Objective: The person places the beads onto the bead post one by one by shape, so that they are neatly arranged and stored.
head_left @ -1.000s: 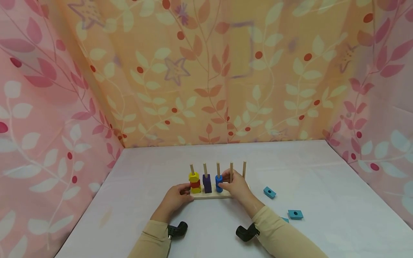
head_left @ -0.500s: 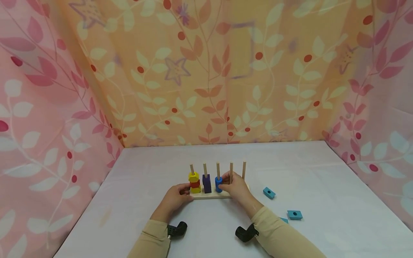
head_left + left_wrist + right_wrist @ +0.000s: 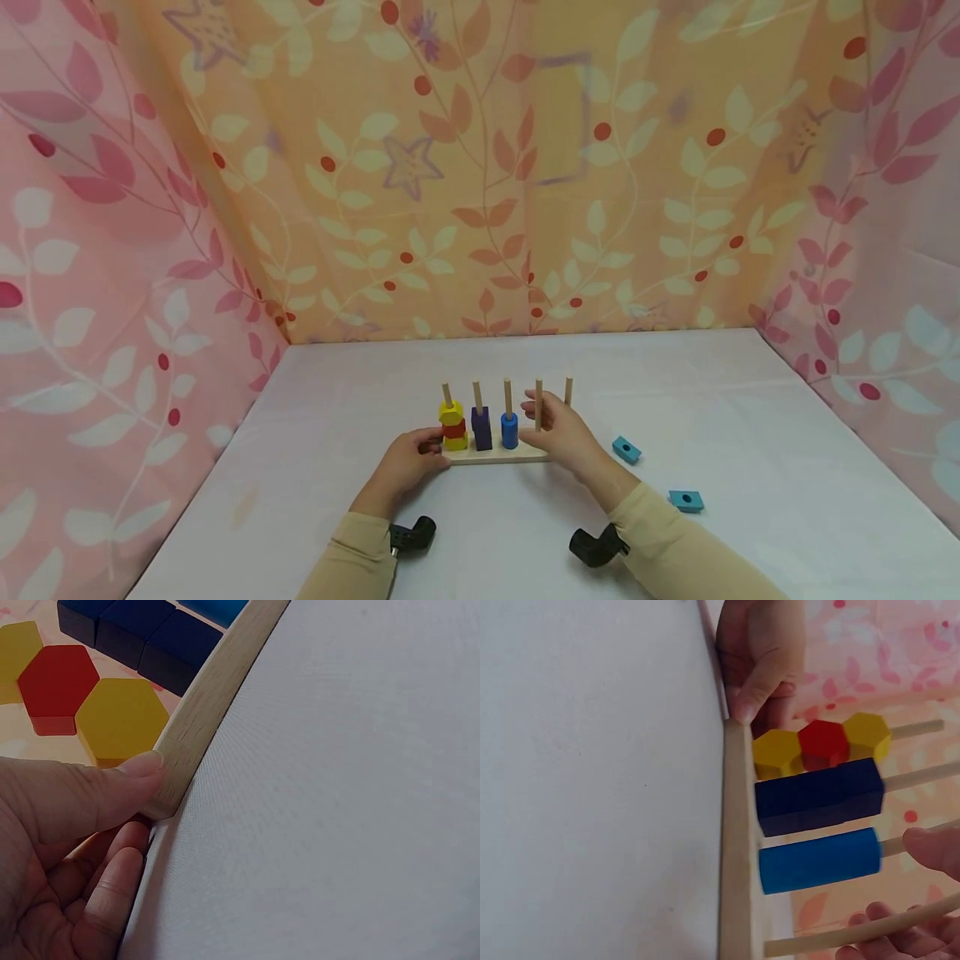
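A wooden peg stacker point(image 3: 487, 457) with several upright pegs stands on the table. My left hand point(image 3: 408, 462) grips its left end, with the thumb point(image 3: 142, 763) on the edge of the base. Yellow and red hexagon blocks point(image 3: 823, 744) fill the lower part of the leftmost peg. Dark blue square blocks point(image 3: 135, 634) sit on the second peg, and a blue cylinder stack point(image 3: 820, 861) on the third. My right hand point(image 3: 562, 429) is beside the cylinder stack, thumb and fingers spread around the bare fourth peg point(image 3: 538, 404) and holding nothing.
Two teal rectangular blocks with holes lie on the white table to the right, one block point(image 3: 627, 450) nearer the stacker and another block point(image 3: 686, 501) closer to the front. Patterned curtains point(image 3: 480, 208) enclose the back and sides.
My right hand has let go of the blue cylinder stack and shifted slightly right, its fingers opening. A third teal block has gone out of sight behind the right sleeve. The left hand stays put.
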`<state>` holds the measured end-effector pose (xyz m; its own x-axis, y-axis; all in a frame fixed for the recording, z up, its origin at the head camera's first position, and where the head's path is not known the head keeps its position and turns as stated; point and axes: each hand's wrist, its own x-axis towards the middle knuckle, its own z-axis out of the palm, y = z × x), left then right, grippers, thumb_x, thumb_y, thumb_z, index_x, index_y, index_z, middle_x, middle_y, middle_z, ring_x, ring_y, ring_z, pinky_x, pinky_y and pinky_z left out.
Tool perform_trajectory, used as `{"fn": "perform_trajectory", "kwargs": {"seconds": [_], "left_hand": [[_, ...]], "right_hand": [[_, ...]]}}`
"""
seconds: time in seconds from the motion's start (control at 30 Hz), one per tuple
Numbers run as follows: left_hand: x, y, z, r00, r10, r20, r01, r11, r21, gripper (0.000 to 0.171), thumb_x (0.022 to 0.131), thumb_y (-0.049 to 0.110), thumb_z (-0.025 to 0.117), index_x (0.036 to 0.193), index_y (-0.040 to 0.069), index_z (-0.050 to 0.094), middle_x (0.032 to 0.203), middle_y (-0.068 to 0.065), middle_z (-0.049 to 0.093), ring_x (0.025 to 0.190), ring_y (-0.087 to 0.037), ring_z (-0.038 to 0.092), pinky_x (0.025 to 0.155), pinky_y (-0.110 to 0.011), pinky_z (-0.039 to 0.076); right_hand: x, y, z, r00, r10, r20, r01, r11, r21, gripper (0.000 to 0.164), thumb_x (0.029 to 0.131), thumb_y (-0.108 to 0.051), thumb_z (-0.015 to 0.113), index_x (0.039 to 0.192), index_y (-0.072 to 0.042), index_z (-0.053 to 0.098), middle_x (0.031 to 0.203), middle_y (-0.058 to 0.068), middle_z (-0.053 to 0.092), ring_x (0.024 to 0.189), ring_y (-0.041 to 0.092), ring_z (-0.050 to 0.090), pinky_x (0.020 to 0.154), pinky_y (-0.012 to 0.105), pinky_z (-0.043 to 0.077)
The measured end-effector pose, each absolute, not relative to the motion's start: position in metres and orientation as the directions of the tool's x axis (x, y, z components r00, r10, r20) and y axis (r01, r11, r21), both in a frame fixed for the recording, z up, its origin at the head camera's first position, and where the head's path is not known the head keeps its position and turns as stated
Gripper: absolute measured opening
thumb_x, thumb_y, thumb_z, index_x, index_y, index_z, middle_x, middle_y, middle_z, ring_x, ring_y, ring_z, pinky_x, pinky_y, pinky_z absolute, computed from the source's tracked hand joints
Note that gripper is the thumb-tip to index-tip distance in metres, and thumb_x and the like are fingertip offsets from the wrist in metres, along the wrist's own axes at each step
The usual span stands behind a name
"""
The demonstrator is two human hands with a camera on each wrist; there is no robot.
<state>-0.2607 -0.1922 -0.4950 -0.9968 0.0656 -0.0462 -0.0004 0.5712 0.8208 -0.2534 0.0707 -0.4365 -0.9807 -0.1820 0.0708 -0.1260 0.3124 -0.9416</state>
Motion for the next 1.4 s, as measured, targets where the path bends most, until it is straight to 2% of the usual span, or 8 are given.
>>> {"fn": "perform_trajectory", "kwargs": {"seconds": [0.13, 0.23, 0.4, 0.53, 0.8, 0.97, 1.13, 1.4], "left_hand": [[-0.261, -0.192, -0.495, -0.997, 0.067, -0.042, 0.003, 0.566, 0.824, 0.052, 0.072, 0.013, 0.077, 0.120, 0.009, 0.060, 0.097, -0.003, 0.062, 0.085, -0.018, 0.052, 0.084, -0.041, 0.043], [-0.261, -0.191, -0.495, -0.996, 0.060, -0.060, -0.016, 0.561, 0.828, 0.052, 0.072, 0.014, 0.077, 0.121, 0.009, 0.060, 0.098, -0.003, 0.062, 0.086, -0.018, 0.052, 0.084, -0.040, 0.043], [-0.261, -0.191, -0.494, -0.994, 0.040, -0.102, -0.064, 0.551, 0.832, 0.053, 0.073, 0.017, 0.076, 0.123, 0.013, 0.059, 0.102, -0.002, 0.061, 0.089, -0.018, 0.051, 0.086, -0.040, 0.043], [-0.262, -0.192, -0.496, -0.995, 0.053, -0.079, -0.036, 0.560, 0.828, 0.053, 0.073, 0.015, 0.076, 0.123, 0.010, 0.058, 0.102, -0.004, 0.061, 0.090, -0.019, 0.051, 0.088, -0.042, 0.043], [-0.262, -0.192, -0.496, -0.995, 0.053, -0.080, -0.037, 0.555, 0.831, 0.054, 0.072, 0.013, 0.076, 0.123, 0.009, 0.058, 0.100, -0.004, 0.062, 0.089, -0.019, 0.053, 0.087, -0.042, 0.043], [-0.263, -0.192, -0.495, -0.996, 0.062, -0.065, -0.019, 0.563, 0.826, 0.053, 0.072, 0.013, 0.076, 0.122, 0.009, 0.059, 0.098, -0.003, 0.062, 0.088, -0.018, 0.053, 0.086, -0.041, 0.044], [-0.262, -0.192, -0.496, -0.995, 0.057, -0.077, -0.032, 0.565, 0.824, 0.053, 0.072, 0.013, 0.076, 0.122, 0.009, 0.058, 0.100, -0.004, 0.062, 0.088, -0.018, 0.054, 0.086, -0.040, 0.044], [-0.261, -0.191, -0.493, -0.995, 0.039, -0.087, -0.049, 0.566, 0.823, 0.053, 0.072, 0.015, 0.077, 0.122, 0.011, 0.059, 0.100, -0.003, 0.062, 0.089, -0.018, 0.053, 0.087, -0.041, 0.043]], "right_hand": [[-0.243, 0.084, -0.426, -0.965, -0.246, 0.084, -0.159, 0.302, -0.940, 0.061, 0.079, -0.007, 0.070, 0.133, -0.004, 0.042, 0.129, 0.017, 0.051, 0.122, 0.033, 0.044, 0.100, 0.045, 0.032], [-0.235, 0.099, -0.419, -0.953, -0.292, 0.082, -0.176, 0.313, -0.933, 0.059, 0.081, -0.011, 0.069, 0.133, -0.003, 0.042, 0.130, 0.017, 0.049, 0.123, 0.032, 0.043, 0.101, 0.045, 0.031], [-0.225, 0.133, -0.410, -0.950, -0.303, 0.072, -0.178, 0.338, -0.924, 0.051, 0.082, -0.016, 0.068, 0.127, -0.004, 0.048, 0.122, 0.015, 0.054, 0.117, 0.031, 0.049, 0.096, 0.041, 0.039], [-0.223, 0.164, -0.408, -0.960, -0.275, 0.059, -0.171, 0.405, -0.898, 0.043, 0.083, -0.019, 0.068, 0.120, -0.004, 0.053, 0.115, 0.013, 0.058, 0.111, 0.032, 0.053, 0.086, 0.034, 0.047], [-0.216, 0.220, -0.414, -0.969, -0.236, -0.070, -0.075, 0.557, -0.827, 0.035, 0.084, -0.018, 0.065, 0.114, -0.003, 0.056, 0.108, 0.012, 0.060, 0.097, 0.022, 0.057, 0.078, 0.033, 0.050], [-0.211, 0.247, -0.428, -0.959, -0.237, -0.153, -0.015, 0.587, -0.809, 0.036, 0.082, -0.015, 0.067, 0.113, 0.001, 0.056, 0.102, 0.010, 0.061, 0.091, 0.020, 0.056, 0.073, 0.027, 0.050], [-0.207, 0.266, -0.441, -0.949, -0.228, -0.217, 0.024, 0.635, -0.772, 0.036, 0.079, -0.017, 0.071, 0.109, -0.002, 0.059, 0.099, 0.006, 0.061, 0.088, 0.019, 0.054, 0.071, 0.027, 0.049], [-0.204, 0.278, -0.452, -0.926, -0.301, -0.227, -0.038, 0.672, -0.739, 0.035, 0.071, -0.018, 0.077, 0.100, -0.006, 0.061, 0.097, 0.007, 0.061, 0.077, 0.019, 0.046, 0.061, 0.024, 0.042]]}}
